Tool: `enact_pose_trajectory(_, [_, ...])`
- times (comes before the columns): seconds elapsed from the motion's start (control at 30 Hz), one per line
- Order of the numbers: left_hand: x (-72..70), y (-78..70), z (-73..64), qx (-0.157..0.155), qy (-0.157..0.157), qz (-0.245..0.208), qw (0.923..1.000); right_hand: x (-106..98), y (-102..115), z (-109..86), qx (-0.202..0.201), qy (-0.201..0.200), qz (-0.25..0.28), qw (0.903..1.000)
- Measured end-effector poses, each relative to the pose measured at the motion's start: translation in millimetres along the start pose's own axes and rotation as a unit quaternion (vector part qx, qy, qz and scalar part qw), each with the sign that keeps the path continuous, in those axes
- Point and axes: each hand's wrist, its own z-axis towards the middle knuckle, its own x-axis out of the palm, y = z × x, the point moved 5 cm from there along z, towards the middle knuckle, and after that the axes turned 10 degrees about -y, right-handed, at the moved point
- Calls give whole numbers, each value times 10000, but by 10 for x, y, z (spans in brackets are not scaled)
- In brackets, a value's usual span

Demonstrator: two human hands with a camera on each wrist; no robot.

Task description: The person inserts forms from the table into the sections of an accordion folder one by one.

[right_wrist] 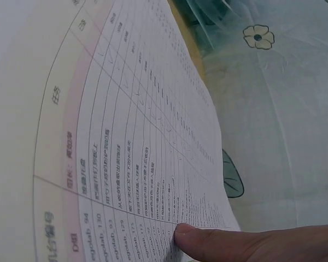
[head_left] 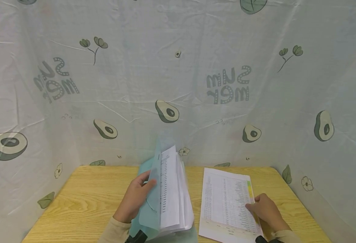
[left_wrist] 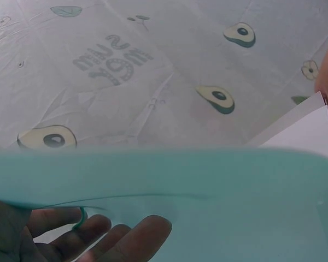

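Observation:
A teal plastic folder (head_left: pixel 150 212) stands partly open near the middle of the table, with several white printed sheets and clear sleeves (head_left: pixel 169 189) inside. My left hand (head_left: pixel 136 194) grips its left cover, thumb on the near face. Close up in the left wrist view, the cover (left_wrist: pixel 235 185) spans the frame, and a thin elastic cord (left_wrist: pixel 83 218) loops by the fingers. To the right lies a printed table sheet (head_left: pixel 226 202) with a coloured strip along one edge. My right hand (head_left: pixel 265 209) pinches its right edge, the thumb (right_wrist: pixel 235 243) lying on the printed rows.
The wooden table (head_left: pixel 99 199) ends at a pale hanging curtain (head_left: pixel 141 74) printed with avocados and leaves, which also runs along both sides. The folder's top overlaps the curtain in the head view.

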Motion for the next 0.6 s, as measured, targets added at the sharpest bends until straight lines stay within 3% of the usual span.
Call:
enact_pose_trajectory(0.3, [-14, 17, 25, 19, -46, 12, 10000, 21, 19, -12, -69, 170, 250, 9995])
enact_pose_trajectory(0.6, [-23, 13, 18, 13, -40, 25, 10000, 32, 4, -17, -205, -52, 338, 9992])
